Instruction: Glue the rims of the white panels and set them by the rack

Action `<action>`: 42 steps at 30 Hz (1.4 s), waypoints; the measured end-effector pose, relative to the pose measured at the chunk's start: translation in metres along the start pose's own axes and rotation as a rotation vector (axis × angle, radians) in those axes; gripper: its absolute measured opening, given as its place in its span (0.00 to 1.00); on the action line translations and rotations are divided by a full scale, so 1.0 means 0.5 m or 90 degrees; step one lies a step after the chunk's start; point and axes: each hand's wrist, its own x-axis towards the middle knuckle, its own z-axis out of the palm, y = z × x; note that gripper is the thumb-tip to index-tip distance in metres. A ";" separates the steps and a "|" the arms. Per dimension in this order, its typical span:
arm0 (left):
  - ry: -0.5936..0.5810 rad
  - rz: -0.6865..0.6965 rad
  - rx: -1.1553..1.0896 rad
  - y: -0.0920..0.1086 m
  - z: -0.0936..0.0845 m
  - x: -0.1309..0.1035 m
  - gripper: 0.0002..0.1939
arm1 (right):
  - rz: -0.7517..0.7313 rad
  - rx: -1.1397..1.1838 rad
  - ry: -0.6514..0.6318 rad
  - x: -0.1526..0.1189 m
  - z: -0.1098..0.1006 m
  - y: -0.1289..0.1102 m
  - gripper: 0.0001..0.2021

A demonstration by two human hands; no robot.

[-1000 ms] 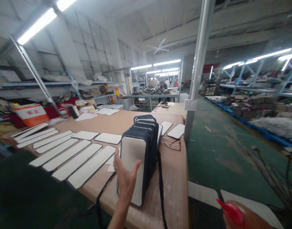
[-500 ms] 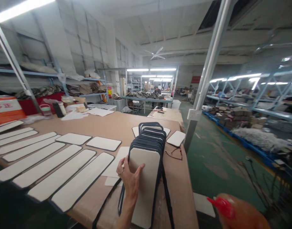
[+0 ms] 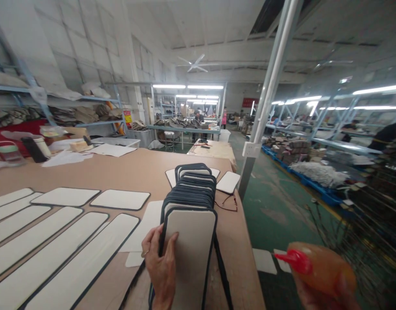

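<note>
A long row of cream panels with rounded corners and dark edging (image 3: 188, 191) leans in a stack on the table. My left hand (image 3: 162, 267) grips the left edge of the front panel (image 3: 191, 249), thumb on its cream face and fingers behind. At the lower right, my right hand (image 3: 317, 297) is wrapped round an amber squeeze bottle (image 3: 330, 267). The red nozzle (image 3: 294, 259) of this bottle points left towards the stack. A dark strap (image 3: 222, 271) runs down beside the stack on the right.
Several edged panels (image 3: 88, 254) lie flat on the brown table (image 3: 146, 165) to the left. Eyeglasses (image 3: 228, 203) and a small panel (image 3: 228, 182) lie near its right edge. A metal post (image 3: 265, 94) stands there. Bottles and papers (image 3: 68, 158) are at the back left.
The view has turned right and moved closer. The front panel now stands tipped away from the stack in my left hand, its dark edging showing. The bottle has come further into view.
</note>
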 end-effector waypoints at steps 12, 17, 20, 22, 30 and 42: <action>-1.033 0.230 -0.142 0.267 0.033 0.013 0.13 | -0.260 -0.087 -0.199 -0.075 0.036 -0.166 0.27; -1.295 0.382 -0.176 0.364 0.079 -0.025 0.13 | -0.302 -0.149 -0.276 -0.104 -0.020 -0.256 0.31; -1.429 0.423 -0.202 0.407 0.101 -0.049 0.15 | -0.307 -0.174 -0.311 -0.117 -0.052 -0.290 0.28; -1.502 0.429 -0.226 0.430 0.112 -0.062 0.16 | -0.313 -0.188 -0.317 -0.123 -0.066 -0.307 0.28; -1.588 0.446 -0.258 0.480 0.132 -0.103 0.17 | -0.284 -0.243 -0.359 -0.126 -0.100 -0.346 0.32; -1.586 0.355 -0.245 0.512 0.123 -0.132 0.18 | -0.334 -0.207 -0.295 -0.161 -0.148 -0.382 0.31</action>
